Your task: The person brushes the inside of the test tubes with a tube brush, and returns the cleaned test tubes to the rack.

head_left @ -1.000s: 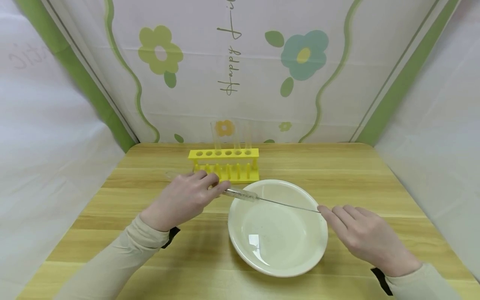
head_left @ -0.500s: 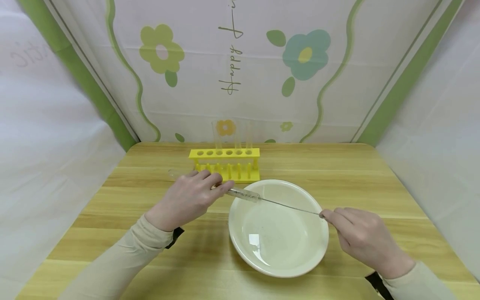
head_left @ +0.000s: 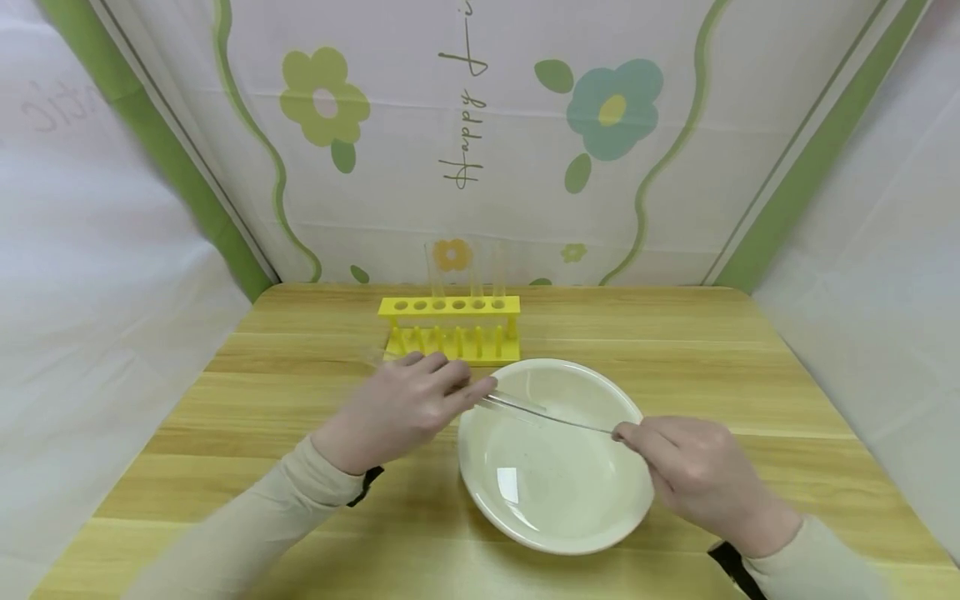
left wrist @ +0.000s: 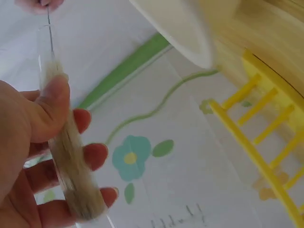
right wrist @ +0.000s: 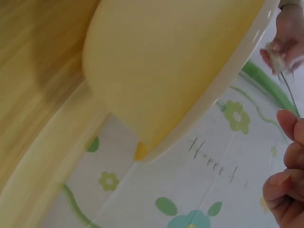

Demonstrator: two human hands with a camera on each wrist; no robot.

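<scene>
1. Six holes are lining the top of the yellow rack (head_left: 450,307), which is standing toward the back of the table (head_left: 750,358); three clear tubes (head_left: 437,279) are rising from the third, fifth and sixth, counting from my left.
2. Light wood grain is running across the table, and the cream bowl (head_left: 570,483) is sitting on it just in front of the rack, to its right, while a bright reflection is shining inside.
3. The left hand (head_left: 405,404) is curling its fingers closed round the held tube (head_left: 517,404), thumb pressing along the glass; that tube is slanting, its mouth pointing out over the bowl.
4. Inside it, the brush (left wrist: 78,175) is filling the glass with pale bristles, and its thin wire (head_left: 577,423) is coming out through the mouth.
5. The right hand (head_left: 705,475) is pinching the wire's far end, fingers bent in tightly, above the bowl's right side.
6. Beige sleeves (head_left: 247,508) are covering both forearms, and black bands (head_left: 737,568) are showing under the wrists.
7. Behind the table, a white cloth (head_left: 390,208) is hanging with printed flowers (head_left: 615,108) and sideways "Happy" lettering (head_left: 461,142); green strips (head_left: 142,158) are edging both corners.
</scene>
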